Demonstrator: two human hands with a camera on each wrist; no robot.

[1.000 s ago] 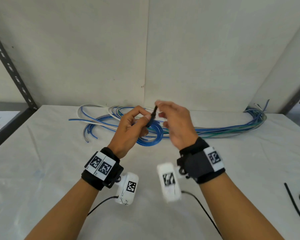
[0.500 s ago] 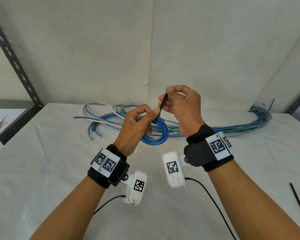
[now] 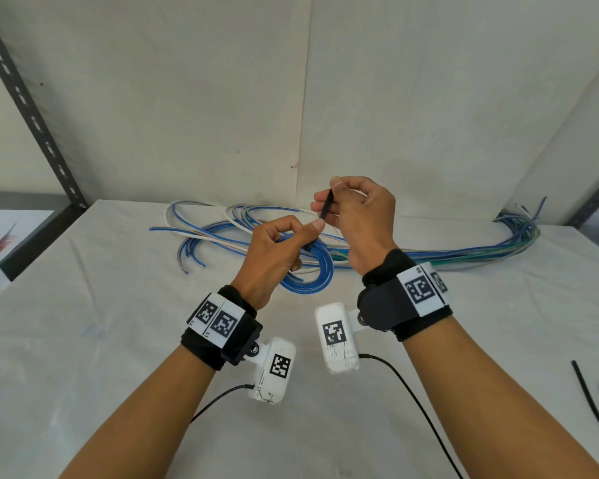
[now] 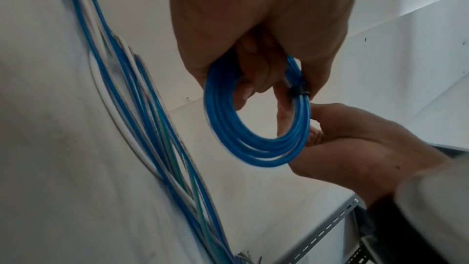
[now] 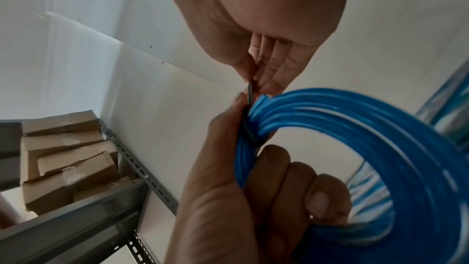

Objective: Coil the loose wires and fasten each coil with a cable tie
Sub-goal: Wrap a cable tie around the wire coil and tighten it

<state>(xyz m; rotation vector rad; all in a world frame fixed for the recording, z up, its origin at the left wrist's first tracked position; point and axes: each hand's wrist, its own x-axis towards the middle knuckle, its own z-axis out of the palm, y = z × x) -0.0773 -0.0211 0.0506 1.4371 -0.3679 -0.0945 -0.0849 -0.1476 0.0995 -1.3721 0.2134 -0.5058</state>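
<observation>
Nearest the camera, two forearms reached out over the white table [image 3: 83, 357], each wrist strapped with a black band and a white tagged camera. Above the table, the left hand [image 3: 274, 257] gripped the blue wire coil [image 4: 256, 138], its fingers curled through the ring with the thumb on the outside, right where the black cable tie [image 4: 299, 92] wrapped the strands. The coil hung below that hand, clear of the cloth. Just beside it and a little higher, the right hand [image 3: 357, 219] pinched the free tail of the cable tie [image 3: 325, 205] between thumb and forefinger, the other fingers folded in; the tail ran taut and slanted down to the left thumb. Behind the hands, the loose wires [image 3: 446, 252], blue, white and green, lay in a long bundle across the table toward the far right corner, with some ends curling out on the left. Beyond them stood the pale wall
</observation>
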